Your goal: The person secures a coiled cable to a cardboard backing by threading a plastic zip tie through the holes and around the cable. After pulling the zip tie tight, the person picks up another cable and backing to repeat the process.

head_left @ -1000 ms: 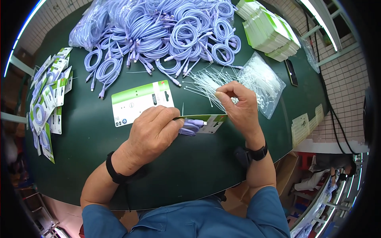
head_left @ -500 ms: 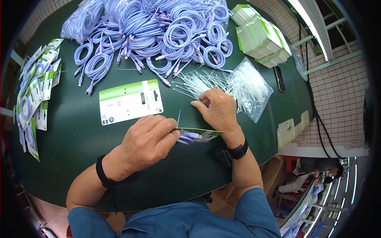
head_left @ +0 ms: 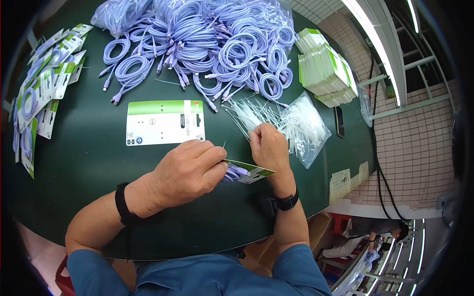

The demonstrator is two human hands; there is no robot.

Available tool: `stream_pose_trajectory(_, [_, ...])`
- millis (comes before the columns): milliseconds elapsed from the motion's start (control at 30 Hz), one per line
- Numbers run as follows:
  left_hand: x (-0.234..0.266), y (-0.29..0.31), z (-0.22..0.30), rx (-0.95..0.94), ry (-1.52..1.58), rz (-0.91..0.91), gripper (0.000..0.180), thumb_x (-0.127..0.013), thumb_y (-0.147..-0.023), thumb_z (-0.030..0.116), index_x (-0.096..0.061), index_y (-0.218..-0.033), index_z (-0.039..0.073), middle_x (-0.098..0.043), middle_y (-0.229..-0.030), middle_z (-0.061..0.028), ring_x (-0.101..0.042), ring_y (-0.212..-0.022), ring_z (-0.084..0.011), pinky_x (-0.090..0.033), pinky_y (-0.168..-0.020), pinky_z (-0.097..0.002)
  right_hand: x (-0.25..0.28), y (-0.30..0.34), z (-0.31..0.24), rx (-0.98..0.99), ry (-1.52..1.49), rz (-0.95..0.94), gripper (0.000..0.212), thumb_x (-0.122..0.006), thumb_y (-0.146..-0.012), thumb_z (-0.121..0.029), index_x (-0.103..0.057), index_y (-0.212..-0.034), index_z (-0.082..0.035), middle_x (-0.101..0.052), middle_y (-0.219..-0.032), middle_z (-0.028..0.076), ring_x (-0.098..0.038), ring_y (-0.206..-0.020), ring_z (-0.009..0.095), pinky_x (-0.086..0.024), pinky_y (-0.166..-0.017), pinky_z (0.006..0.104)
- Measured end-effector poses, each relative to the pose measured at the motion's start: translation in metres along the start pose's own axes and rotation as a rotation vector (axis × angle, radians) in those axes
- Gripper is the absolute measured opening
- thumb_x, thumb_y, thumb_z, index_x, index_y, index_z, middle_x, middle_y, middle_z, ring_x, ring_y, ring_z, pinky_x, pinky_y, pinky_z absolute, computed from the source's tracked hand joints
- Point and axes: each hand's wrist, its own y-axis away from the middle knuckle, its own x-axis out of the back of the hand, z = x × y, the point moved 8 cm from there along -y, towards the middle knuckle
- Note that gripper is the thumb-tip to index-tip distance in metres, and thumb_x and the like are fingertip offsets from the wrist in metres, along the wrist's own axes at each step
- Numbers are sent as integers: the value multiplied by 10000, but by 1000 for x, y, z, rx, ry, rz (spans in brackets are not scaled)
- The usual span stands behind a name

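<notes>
My left hand (head_left: 190, 167) is pinched on the edge of a green-and-white cardboard backing card (head_left: 257, 170), which is tilted nearly edge-on. Against the card's near side lies a coiled lilac cable (head_left: 235, 172). A thin white cable tie (head_left: 224, 144) pokes up beside my left fingertips. My right hand (head_left: 270, 150) is closed at the near edge of a loose heap of white cable ties (head_left: 247, 112); whatever its fingers grip is hidden. Flat on the table to the left rests another backing card (head_left: 165, 130), with small punched holes and no cable on it.
Coiled lilac cables (head_left: 197, 44) are heaped at the back of the dark green table (head_left: 89, 163). Carded cables (head_left: 47, 93) overlap at the far left. At the right are a stack of cards (head_left: 326, 74), a plastic bag of ties (head_left: 308, 130) and a phone (head_left: 339, 122).
The view has shifted a little. My right hand's fingers have drawn together at the edge of the cable-tie heap. My left hand keeps its hold on the card and cable.
</notes>
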Motion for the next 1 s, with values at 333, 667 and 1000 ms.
stream_pose_trajectory(333, [1,0,1,-22,26,-16,211,-779,-762,28,-698,-956,21,-677,-1011,-98,-689,-818,-253,-570,-702,-368,5,6,31,-280,-647,-278,142,-727,-948,-3,-778,-1078,21,-763,-862,39,-675,-762,89,-532,-704,253])
stream_pose_trajectory(667, [-4,-5,5,-67,14,-27,223,-759,-739,36,-712,-955,6,-681,-1028,-99,-698,-850,-247,-565,-717,-361,21,5,18,-327,-1089,-350,209,-715,-930,69,-794,-1124,52,-766,-983,51,-668,-858,82,-536,-774,228])
stream_pose_trajectory(1000, [-3,-10,11,-78,11,-11,200,-828,-751,-44,-709,-900,19,-704,-968,-90,-701,-796,-257,-566,-669,-364,34,5,0,-40,-1014,-203,132,-745,-932,70,-780,-1059,61,-750,-1006,55,-671,-860,92,-540,-747,227])
